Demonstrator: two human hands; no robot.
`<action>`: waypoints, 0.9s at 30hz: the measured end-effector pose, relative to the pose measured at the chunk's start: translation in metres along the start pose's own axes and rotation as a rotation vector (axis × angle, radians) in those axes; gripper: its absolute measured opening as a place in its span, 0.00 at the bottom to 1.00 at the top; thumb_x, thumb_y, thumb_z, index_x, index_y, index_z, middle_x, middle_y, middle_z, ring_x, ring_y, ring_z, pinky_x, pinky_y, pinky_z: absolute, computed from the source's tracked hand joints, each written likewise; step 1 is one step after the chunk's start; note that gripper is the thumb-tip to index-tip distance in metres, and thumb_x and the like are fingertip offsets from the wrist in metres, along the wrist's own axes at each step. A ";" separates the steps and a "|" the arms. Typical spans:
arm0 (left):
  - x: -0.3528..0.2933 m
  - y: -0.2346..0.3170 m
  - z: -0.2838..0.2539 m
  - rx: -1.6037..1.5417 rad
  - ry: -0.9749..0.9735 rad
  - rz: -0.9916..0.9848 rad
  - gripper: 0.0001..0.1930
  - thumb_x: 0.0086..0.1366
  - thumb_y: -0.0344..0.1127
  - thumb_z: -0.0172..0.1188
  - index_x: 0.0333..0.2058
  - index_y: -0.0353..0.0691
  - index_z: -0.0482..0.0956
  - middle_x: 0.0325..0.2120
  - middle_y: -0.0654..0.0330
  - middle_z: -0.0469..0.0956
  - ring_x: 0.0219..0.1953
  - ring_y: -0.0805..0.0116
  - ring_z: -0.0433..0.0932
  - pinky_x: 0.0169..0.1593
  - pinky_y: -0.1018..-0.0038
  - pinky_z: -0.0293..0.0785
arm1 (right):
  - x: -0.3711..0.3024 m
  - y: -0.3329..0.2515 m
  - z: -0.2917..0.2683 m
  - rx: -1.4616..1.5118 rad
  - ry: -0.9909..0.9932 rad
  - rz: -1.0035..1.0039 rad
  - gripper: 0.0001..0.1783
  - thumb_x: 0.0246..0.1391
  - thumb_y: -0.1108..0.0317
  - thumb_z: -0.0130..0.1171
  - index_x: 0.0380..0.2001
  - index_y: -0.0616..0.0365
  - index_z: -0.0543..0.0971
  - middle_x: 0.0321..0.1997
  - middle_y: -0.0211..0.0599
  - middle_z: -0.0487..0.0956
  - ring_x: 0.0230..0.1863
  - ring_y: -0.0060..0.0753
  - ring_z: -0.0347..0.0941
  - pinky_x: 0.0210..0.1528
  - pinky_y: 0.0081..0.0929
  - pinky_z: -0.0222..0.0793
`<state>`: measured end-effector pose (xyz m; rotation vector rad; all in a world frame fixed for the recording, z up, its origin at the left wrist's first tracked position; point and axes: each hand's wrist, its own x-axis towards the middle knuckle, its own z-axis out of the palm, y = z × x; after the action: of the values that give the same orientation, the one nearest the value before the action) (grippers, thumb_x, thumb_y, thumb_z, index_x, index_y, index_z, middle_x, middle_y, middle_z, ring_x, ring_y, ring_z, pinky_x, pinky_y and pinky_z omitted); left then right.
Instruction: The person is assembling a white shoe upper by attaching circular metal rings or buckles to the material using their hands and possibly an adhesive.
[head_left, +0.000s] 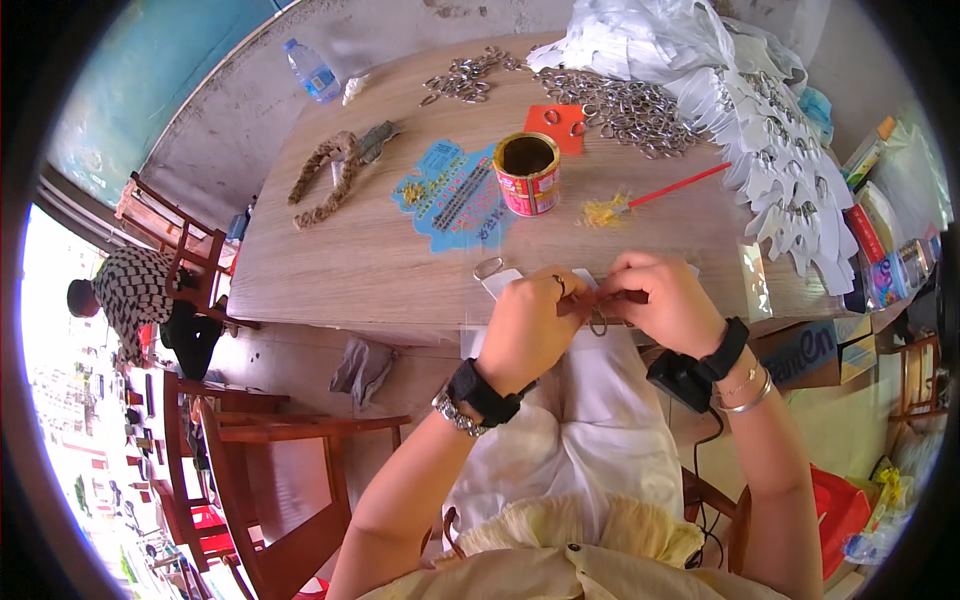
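My left hand (535, 325) and my right hand (665, 298) meet over the near table edge, fingers pinched together. A small metal ring (598, 322) hangs just under their fingertips; the exact grip on it is partly hidden by the fingers. Beside my left hand, a white flat piece (502, 283) lies at the table edge, with another metal ring (488, 268) close by. Beyond the hands stands an open pink and yellow tin (527, 190). To its right, a red stick (680, 185) lies with its tip in yellow smears (604, 211).
Many metal rings (640, 115) are heaped at the back, some on an orange-red card (556, 128). White pieces with rings (805, 190) cover the right side. A blue printed sheet (450, 205), brown braided loop (328, 175) and bottle (312, 72) lie left. A person (140, 295) sits far left.
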<state>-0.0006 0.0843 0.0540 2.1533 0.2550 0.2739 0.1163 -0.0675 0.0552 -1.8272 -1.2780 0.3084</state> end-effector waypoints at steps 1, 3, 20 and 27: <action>0.001 0.000 -0.001 0.007 -0.013 -0.003 0.09 0.49 0.23 0.63 0.33 0.32 0.79 0.29 0.54 0.79 0.30 0.69 0.79 0.35 0.75 0.74 | 0.002 -0.002 -0.001 -0.005 -0.010 -0.004 0.06 0.41 0.75 0.64 0.27 0.61 0.81 0.28 0.39 0.76 0.28 0.40 0.75 0.32 0.30 0.70; 0.002 -0.002 -0.001 0.016 -0.047 -0.006 0.10 0.49 0.24 0.63 0.32 0.33 0.79 0.29 0.55 0.79 0.30 0.71 0.78 0.35 0.75 0.73 | 0.002 0.002 -0.001 -0.008 -0.009 -0.008 0.06 0.41 0.74 0.64 0.27 0.61 0.81 0.27 0.39 0.76 0.28 0.40 0.75 0.32 0.30 0.69; 0.002 -0.018 0.001 -0.014 0.026 0.132 0.10 0.47 0.27 0.67 0.31 0.34 0.80 0.33 0.59 0.74 0.29 0.66 0.77 0.34 0.73 0.73 | 0.002 0.005 0.005 -0.043 0.035 -0.011 0.06 0.42 0.73 0.63 0.26 0.62 0.78 0.28 0.42 0.76 0.28 0.45 0.73 0.32 0.33 0.68; 0.007 -0.022 0.000 0.148 0.064 0.313 0.08 0.50 0.30 0.65 0.30 0.35 0.79 0.33 0.56 0.75 0.31 0.56 0.77 0.36 0.68 0.74 | 0.006 -0.002 0.000 -0.255 -0.112 -0.110 0.04 0.47 0.75 0.56 0.27 0.64 0.74 0.30 0.45 0.74 0.34 0.51 0.73 0.35 0.40 0.68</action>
<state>0.0047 0.0986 0.0365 2.3315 -0.0297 0.5173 0.1177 -0.0621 0.0581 -1.9644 -1.5488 0.1967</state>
